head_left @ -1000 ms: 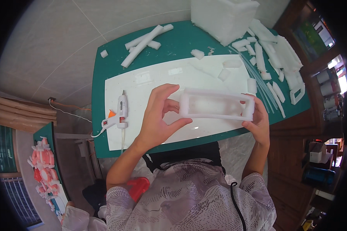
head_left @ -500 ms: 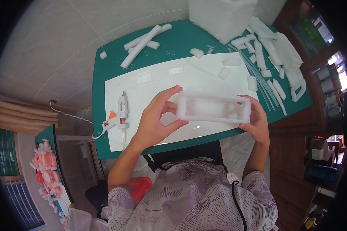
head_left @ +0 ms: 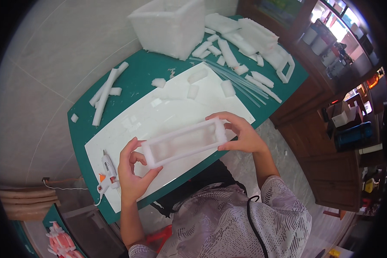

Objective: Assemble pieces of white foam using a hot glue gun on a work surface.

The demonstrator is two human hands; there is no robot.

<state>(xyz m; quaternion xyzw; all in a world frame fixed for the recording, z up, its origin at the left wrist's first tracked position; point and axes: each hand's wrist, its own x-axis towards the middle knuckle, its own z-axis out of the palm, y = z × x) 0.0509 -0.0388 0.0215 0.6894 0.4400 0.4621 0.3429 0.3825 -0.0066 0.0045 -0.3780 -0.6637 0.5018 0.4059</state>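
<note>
Both hands hold up a long rectangular frame of white foam (head_left: 148, 154) above the front of the table. My left hand (head_left: 131, 174) grips its left end, thumb below and fingers above. At the other end my right hand (head_left: 245, 135) has it between thumb and fingers. The frame tilts, its right end higher in the picture. Whether its far side is closed I cannot tell. Left of my left hand, a white hot glue gun (head_left: 109, 165) with an orange trigger lies on a white board (head_left: 116, 144).
A green tabletop (head_left: 86, 112) carries the board. At the back stand a large white foam box (head_left: 170, 34), foam strips (head_left: 105, 94) and several foam offcuts (head_left: 228, 53). Thin clear sticks (head_left: 241, 84) lie by the board's far right corner. A wooden cabinet (head_left: 314, 142) is on the right.
The view has turned, so the table appears rotated and shifted left. The foam frame, still in both hands, now slants with its right end higher.
</note>
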